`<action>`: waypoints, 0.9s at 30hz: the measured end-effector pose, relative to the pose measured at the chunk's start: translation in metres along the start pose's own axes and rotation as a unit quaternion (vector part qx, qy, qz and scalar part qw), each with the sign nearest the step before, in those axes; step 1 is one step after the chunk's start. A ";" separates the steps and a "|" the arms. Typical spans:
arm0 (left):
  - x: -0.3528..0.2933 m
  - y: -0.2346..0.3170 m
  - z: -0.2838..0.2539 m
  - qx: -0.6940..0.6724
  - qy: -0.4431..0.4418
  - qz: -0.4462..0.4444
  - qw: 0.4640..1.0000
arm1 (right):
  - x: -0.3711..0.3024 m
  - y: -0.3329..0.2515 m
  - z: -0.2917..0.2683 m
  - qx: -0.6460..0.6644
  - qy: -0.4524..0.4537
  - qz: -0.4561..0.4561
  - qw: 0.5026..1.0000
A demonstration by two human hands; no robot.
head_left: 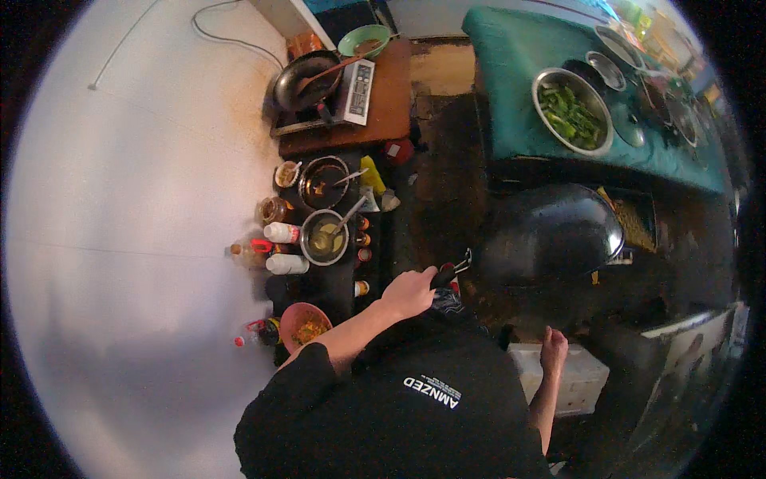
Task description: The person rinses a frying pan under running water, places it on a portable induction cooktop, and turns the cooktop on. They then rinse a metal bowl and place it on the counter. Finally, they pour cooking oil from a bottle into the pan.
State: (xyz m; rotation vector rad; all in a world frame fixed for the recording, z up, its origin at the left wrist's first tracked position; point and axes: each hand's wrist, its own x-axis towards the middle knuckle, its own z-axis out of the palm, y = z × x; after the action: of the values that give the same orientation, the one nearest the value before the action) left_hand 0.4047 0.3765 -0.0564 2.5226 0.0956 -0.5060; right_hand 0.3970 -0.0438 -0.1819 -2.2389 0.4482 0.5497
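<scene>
My left hand (pixel 410 292) is wrapped round the black handle (pixel 444 276) of a large dark wok (pixel 550 235). Metal rods join this handle to the wok, whose rounded, glossy surface reflects light at its right. Whether that surface is the inside or the outside, I cannot tell. Away from the wok, my right hand (pixel 554 349) hangs low on the right with its fingers curled and nothing visible in them. Below it is a white box (pixel 558 379).
Left of me, a shelf holds a metal bowl with a ladle (pixel 325 238), bottles (pixel 287 263) and a pink bowl (pixel 305 326). Behind it, a frying pan (pixel 307 81) sits on a cooker. A bowl of green vegetables (pixel 572 112) stands on the green-covered table (pixel 511 80).
</scene>
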 end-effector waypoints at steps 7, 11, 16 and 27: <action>0.037 -0.046 -0.034 -0.027 0.079 -0.045 0.995 | 0.073 -0.111 0.036 0.000 -0.063 -0.161 0.985; 0.042 -0.061 -0.045 -0.051 0.110 -0.107 0.987 | 0.108 -0.186 0.053 -0.052 -0.110 -0.176 0.977; 0.055 -0.066 -0.050 -0.075 0.140 -0.169 0.973 | 0.137 -0.249 0.075 -0.041 -0.185 -0.244 0.951; 0.115 -0.062 -0.060 -0.060 0.193 -0.261 0.944 | 0.201 -0.326 0.094 -0.072 -0.267 -0.297 0.914</action>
State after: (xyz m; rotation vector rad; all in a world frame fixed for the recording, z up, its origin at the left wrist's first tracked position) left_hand 0.5210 0.4566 -0.0853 2.4281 0.9305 -0.1817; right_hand 0.6991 0.2072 -0.1463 -2.0882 -0.5544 0.8336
